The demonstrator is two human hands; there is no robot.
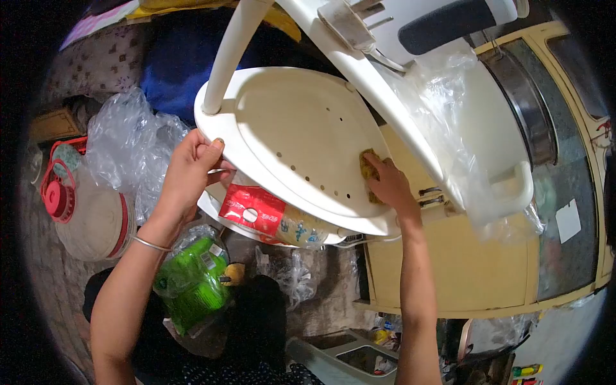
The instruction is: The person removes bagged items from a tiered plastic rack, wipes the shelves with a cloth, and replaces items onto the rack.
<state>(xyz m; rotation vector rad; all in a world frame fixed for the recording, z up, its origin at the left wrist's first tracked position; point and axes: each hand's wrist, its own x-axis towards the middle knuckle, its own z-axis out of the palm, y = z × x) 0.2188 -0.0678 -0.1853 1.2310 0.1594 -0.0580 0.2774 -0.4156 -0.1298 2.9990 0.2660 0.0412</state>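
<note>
A white plastic shelf tier point(295, 135), oval with a raised rim and small drain holes, fills the middle, tilted toward me. At its left corner my left hand point(199, 160) grips the rim, thumb on top and the other fingers partly hidden beneath. My right hand point(393, 185) presses a yellowish-brown scrubbing pad point(368, 168) against the inside of the tier, near its right end. White posts point(234, 58) rise from the tier. Below it, a red-labelled clear plastic package point(253, 210) sits on a lower tier, partly covered by the upper one.
To the left stand a large clear jar with a red cap point(59, 200) and crumpled clear plastic bags point(131, 141). A bright green packaged item point(196, 273) lies below my left forearm. On the right are a yellow cabinet point(462, 269) and a hanging plastic bag point(443, 96). A plug point(350, 25) hangs above.
</note>
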